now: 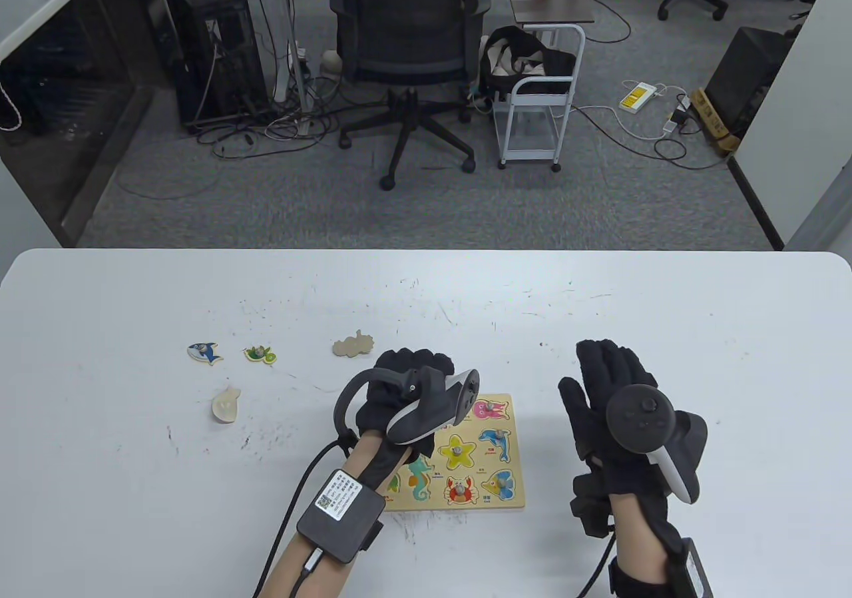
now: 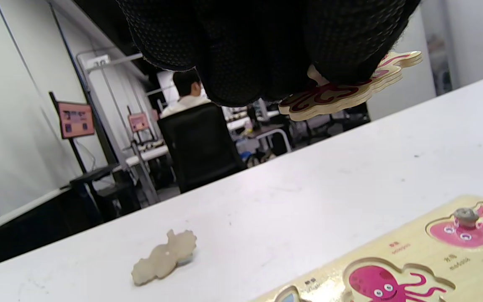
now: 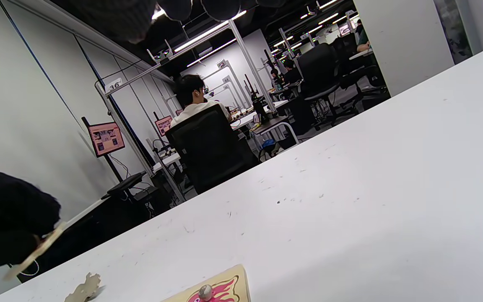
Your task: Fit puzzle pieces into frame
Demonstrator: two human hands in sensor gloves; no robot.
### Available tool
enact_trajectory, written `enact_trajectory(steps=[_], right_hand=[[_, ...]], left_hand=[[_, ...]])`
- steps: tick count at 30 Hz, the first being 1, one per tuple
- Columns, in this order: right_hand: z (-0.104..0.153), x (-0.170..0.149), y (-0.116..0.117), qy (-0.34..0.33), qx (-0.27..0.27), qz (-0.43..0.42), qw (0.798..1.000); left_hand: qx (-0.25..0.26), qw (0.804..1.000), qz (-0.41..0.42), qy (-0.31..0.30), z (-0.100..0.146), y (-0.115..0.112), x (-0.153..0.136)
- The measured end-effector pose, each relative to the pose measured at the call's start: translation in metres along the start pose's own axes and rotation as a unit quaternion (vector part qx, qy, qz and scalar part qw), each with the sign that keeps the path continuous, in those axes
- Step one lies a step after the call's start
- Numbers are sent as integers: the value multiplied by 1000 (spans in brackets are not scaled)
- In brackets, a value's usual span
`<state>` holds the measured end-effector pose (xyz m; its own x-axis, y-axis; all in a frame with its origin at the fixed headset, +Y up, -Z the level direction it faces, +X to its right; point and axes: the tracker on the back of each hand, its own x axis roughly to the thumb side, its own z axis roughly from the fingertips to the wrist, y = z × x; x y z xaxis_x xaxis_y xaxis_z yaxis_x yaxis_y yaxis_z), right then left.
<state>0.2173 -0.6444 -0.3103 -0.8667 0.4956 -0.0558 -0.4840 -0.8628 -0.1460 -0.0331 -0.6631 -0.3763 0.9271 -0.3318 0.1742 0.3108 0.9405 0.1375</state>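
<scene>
The wooden puzzle frame point(image 1: 466, 506) lies on the white table, with a starfish point(image 1: 458, 450), a dolphin, a crab, a seahorse and a pink squid piece point(image 1: 491, 410) seated in it. My left hand point(image 1: 409, 368) is over the frame's far left corner. In the left wrist view its fingers point(image 2: 333, 50) hold a red octopus piece point(image 2: 342, 90) in the air, above the empty octopus recess point(image 2: 388, 285). My right hand point(image 1: 609, 371) is open and empty, fingers stretched out, to the right of the frame. Only its fingertips point(image 3: 199, 6) show in the right wrist view.
Loose pieces lie left of the frame: a shark point(image 1: 204, 353), a turtle point(image 1: 259, 355), and two face-down pieces, one near my left hand point(image 1: 353, 345) and one further left point(image 1: 225, 403). An office chair point(image 1: 406, 45) and a cart stand beyond the table's far edge.
</scene>
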Motion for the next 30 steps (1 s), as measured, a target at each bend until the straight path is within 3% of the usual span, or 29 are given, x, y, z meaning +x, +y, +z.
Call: enact_trajectory(steps=[16, 25, 30], right_hand=[[0, 1, 2, -7, 9, 0, 1000], [-1, 1, 3, -8, 14, -1, 1000], [-1, 1, 4, -9, 16, 0, 1000]], left_hand=[[-82, 995, -40, -29, -17, -68, 38], [-93, 994, -55, -31, -19, -82, 46], [-94, 993, -58, -31, -16, -77, 45]])
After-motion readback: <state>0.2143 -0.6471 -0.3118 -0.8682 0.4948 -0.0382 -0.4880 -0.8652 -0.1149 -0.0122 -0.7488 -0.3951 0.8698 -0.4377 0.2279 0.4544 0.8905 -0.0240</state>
